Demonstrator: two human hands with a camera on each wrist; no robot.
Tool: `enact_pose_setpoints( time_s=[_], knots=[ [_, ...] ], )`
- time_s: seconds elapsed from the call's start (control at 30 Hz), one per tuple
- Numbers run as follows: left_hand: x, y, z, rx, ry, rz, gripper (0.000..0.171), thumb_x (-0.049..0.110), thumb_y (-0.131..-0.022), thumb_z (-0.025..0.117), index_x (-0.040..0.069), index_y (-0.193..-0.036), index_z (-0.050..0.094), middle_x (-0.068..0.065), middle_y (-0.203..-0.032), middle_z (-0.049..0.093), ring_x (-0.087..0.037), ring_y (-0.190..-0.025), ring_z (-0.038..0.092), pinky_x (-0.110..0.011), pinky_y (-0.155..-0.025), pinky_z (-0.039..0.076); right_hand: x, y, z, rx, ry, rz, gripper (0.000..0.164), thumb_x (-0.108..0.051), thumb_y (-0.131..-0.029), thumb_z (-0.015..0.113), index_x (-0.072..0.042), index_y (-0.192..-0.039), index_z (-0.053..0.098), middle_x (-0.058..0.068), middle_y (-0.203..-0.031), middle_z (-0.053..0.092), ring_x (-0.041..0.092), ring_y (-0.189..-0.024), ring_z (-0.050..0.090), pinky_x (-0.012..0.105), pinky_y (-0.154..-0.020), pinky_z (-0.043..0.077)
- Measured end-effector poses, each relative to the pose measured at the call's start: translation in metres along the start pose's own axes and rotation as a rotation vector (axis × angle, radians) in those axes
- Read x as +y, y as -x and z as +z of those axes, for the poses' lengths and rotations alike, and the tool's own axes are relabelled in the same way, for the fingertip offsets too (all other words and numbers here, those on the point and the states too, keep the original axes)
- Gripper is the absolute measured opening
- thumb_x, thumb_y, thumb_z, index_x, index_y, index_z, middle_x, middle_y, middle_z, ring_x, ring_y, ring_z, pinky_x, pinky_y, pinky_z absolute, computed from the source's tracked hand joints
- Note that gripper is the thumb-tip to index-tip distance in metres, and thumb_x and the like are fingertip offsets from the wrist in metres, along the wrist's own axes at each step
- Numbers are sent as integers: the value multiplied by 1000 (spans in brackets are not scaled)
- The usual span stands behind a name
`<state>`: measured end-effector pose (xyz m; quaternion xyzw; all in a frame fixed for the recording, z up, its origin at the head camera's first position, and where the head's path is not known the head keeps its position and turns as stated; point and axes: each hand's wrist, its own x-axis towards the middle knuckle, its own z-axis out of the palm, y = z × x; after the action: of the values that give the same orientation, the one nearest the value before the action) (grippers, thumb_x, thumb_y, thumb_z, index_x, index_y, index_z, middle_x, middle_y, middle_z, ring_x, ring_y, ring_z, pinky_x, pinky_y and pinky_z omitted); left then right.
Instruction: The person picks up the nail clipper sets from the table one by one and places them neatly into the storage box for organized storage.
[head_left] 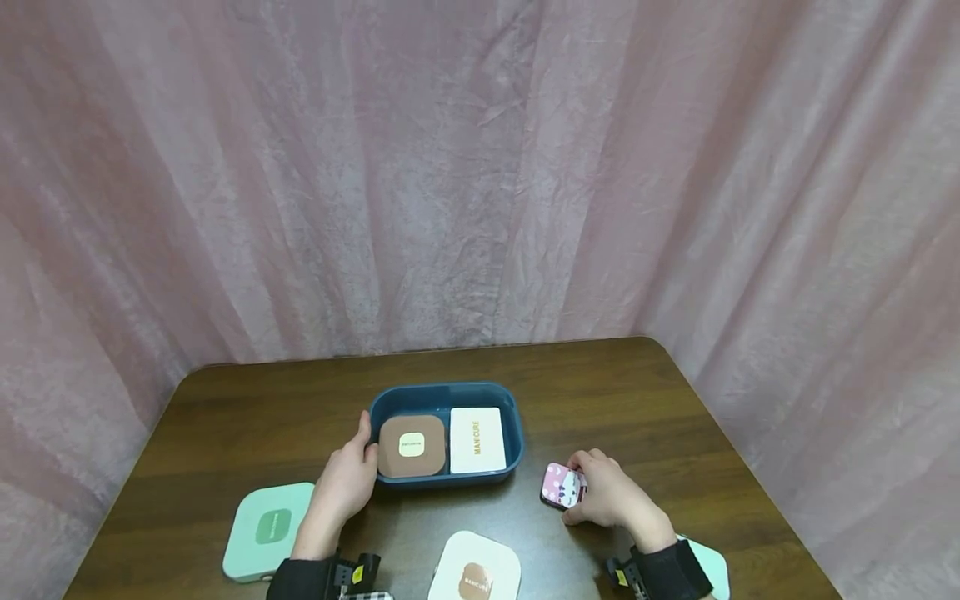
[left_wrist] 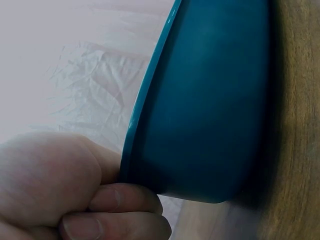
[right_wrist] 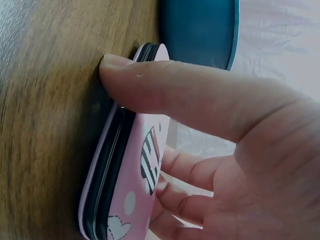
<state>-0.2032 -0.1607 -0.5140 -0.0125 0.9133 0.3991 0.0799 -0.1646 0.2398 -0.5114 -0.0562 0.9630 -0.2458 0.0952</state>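
A dark blue tray point(head_left: 420, 401) with rounded corners stands on the table, holding a brown case point(head_left: 396, 467) on its left and a white case point(head_left: 467, 465) marked MANICURE on its right. My left hand point(head_left: 347, 485) grips the tray's left rim; in the left wrist view its fingers curl against the tray's wall point(left_wrist: 205, 100). To the right of the tray, my right hand point(head_left: 611, 493) holds a small pink case point(head_left: 557, 486) with a cartoon print and black edge band. The right wrist view has the thumb on that case's near edge point(right_wrist: 102, 180) and fingers at the far side.
A mint green case point(head_left: 251, 533) lies left of my left forearm. Near the front edge lies a white case point(head_left: 468, 557) with a brown label. Another mint case point(head_left: 708, 567) is partly hidden under my right wrist. Behind the wooden table point(head_left: 592, 375) hangs a pink curtain point(head_left: 450, 208).
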Motion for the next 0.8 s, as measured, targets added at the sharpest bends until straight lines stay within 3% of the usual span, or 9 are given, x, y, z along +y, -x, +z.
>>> enact_pose_setpoints(
  time_s=[0.33,0.8],
  knots=[
    [1,1,0,3,6,-4,67,18,-115,43,3,-171,11,-9,-67,53,-20,-46,43,-35,-51,38,-6,2,-2,25,121,7,66,-28,-59,105,-9,-110,69,0,-97,58,21,-88,53,43,-76,51],
    [-1,-1,1,5,6,-1,67,19,-115,43,3,-171,11,-8,-64,52,-20,-45,43,-35,-50,37,-4,1,-5,27,136,-9,66,-29,-61,104,-7,-113,71,1,-99,61,20,-87,55,44,-76,52]
  ],
)
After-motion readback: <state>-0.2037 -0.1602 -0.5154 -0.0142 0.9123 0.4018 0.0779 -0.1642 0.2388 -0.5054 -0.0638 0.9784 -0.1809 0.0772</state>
